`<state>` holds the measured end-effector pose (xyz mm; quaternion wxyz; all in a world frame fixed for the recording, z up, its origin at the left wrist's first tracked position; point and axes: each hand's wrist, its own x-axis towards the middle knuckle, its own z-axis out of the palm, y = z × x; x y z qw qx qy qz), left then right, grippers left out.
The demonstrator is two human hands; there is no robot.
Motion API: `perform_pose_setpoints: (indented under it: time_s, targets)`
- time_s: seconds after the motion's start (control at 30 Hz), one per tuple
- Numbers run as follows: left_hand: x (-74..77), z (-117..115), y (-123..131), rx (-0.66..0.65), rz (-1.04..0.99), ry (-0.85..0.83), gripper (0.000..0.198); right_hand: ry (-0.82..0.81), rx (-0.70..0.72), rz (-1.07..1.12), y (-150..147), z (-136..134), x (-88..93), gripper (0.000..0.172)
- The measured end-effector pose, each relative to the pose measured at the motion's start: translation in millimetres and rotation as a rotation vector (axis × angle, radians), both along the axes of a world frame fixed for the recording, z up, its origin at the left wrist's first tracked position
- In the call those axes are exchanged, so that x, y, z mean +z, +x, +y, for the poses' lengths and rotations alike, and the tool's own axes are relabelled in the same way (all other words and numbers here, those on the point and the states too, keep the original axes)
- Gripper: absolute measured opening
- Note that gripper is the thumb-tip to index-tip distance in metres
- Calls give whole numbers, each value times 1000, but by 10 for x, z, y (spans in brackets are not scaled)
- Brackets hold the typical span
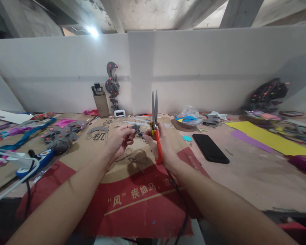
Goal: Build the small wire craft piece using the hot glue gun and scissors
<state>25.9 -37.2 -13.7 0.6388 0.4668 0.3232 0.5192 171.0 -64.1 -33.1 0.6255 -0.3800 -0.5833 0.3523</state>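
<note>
My left hand (122, 139) pinches the edge of a small dark grey piece (136, 128), held above the cardboard sheet (112, 170). Just right of it, my right hand (160, 140) is closed around orange-handled scissors (158, 146), whose blades point upward and stand slightly apart. A small yellow and dark item (152, 126) shows near the right fingers; what it is cannot be made out. Thin grey cord (136, 159) lies on the cardboard below the hands.
A bottle (101, 102) stands against the white wall panel. A black phone (210, 148) lies to the right, near yellow paper (267, 136). Grey pieces with pink dots (63, 132) and a blue power strip (35, 163) are on the left.
</note>
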Motion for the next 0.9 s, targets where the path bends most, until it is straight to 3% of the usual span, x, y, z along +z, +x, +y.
perform_pose_setpoints:
  time_s: [0.2,0.27,0.37,0.47,0.57,0.9]
  targets:
    - [-49,168,-117,297,-25,-53,20,19,-18,-42,36,-41,29,34]
    - [-45,191,-143,340,-21,-60,19,20,-23,-114,36,-11,-10,34]
    - [-14,177,-149,295,-38,-44,19,36,-88,-388,47,34,-67,37]
    - [17,144,-138,255,-46,-28,18,91,-261,-750,79,40,-76,40]
    - [30,116,-124,231,-42,3,17,168,-390,-975,116,28,-62,40]
    - [26,65,-98,99,-64,47,14,267,-502,-1171,168,73,-89,43]
